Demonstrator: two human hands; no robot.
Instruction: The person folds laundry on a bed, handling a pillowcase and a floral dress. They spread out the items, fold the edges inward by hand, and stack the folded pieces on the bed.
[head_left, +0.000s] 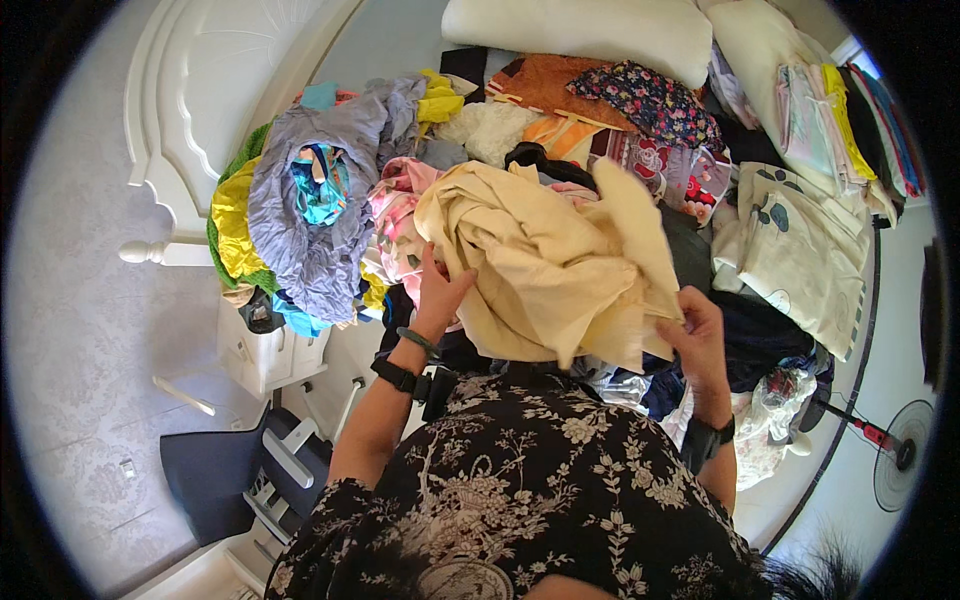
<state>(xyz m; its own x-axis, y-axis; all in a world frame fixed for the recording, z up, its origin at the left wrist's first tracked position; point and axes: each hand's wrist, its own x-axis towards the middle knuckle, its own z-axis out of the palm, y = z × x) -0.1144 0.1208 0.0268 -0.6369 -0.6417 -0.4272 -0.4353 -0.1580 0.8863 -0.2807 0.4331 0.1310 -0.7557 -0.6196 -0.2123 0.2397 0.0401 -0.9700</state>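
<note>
A large crumpled pale yellow cloth (555, 262) is bunched in front of my body. My left hand (441, 296) holds its left side, thumb and forefinger spread over the folds; the other fingertips are hidden. At the lower right, my right hand (696, 330) pinches the cloth's edge between thumb and fingers. One corner of the fabric stands up at the upper right and looks slightly blurred. Just beyond my left hand lies a pink floral fabric (394, 217), partly covered by the yellow cloth.
Heaped clothes and bedding surround the cloth, including a grey-lilac crumpled fabric (315, 255) and a dark floral piece (649, 101). A cream leaf-print fabric (802, 255) lies right. A white headboard (217, 90), office chair (217, 480) and nightstand (255, 349) stand left; a fan (904, 454) stands right.
</note>
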